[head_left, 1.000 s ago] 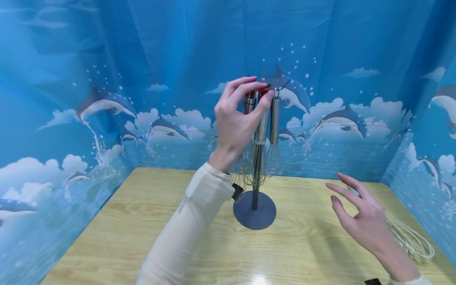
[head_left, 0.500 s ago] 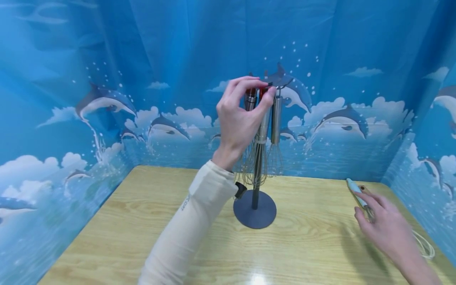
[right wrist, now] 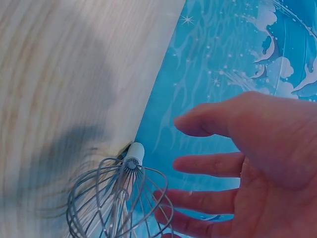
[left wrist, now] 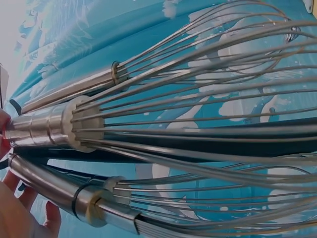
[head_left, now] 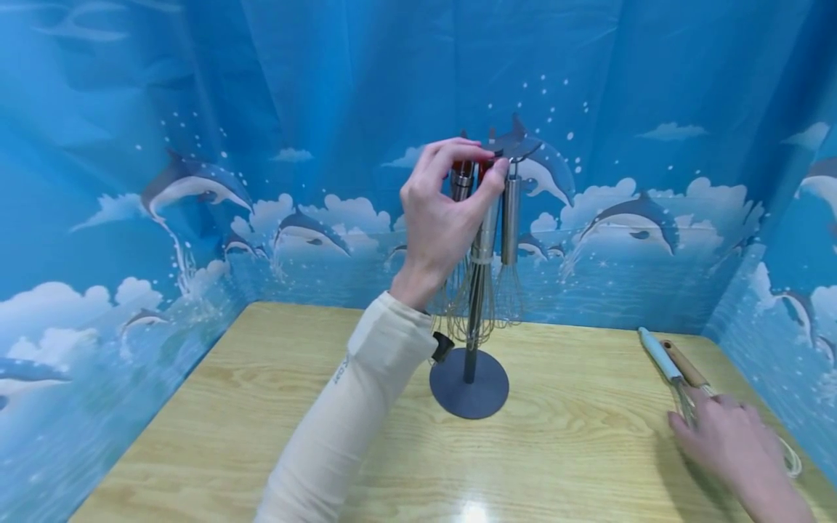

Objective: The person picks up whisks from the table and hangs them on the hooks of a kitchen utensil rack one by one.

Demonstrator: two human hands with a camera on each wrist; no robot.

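A dark stand (head_left: 468, 385) with a round base holds several hanging metal whisks. At its top my left hand (head_left: 445, 211) pinches the upper end of a whisk (head_left: 484, 232) with a red part, beside the hooks. That whisk's steel handle (left wrist: 49, 126) fills the middle of the left wrist view, its wires pointing away from the fingers. Low over the table at the right, my right hand (head_left: 735, 439) overlaps the wires of a whisk with a light blue handle (head_left: 659, 354) and one with a wooden handle (head_left: 684, 363). Its fingers are spread beside the wire loops (right wrist: 119, 198) in the right wrist view.
Another steel whisk (head_left: 510, 221) hangs at the stand's right side. The pale wood table (head_left: 294, 407) meets a blue dolphin-print curtain (head_left: 366, 87) at the back and both sides.
My right hand has moved right and down onto the lying whisks, uncovering their blue and wooden handles. My left hand stays at the stand's top.
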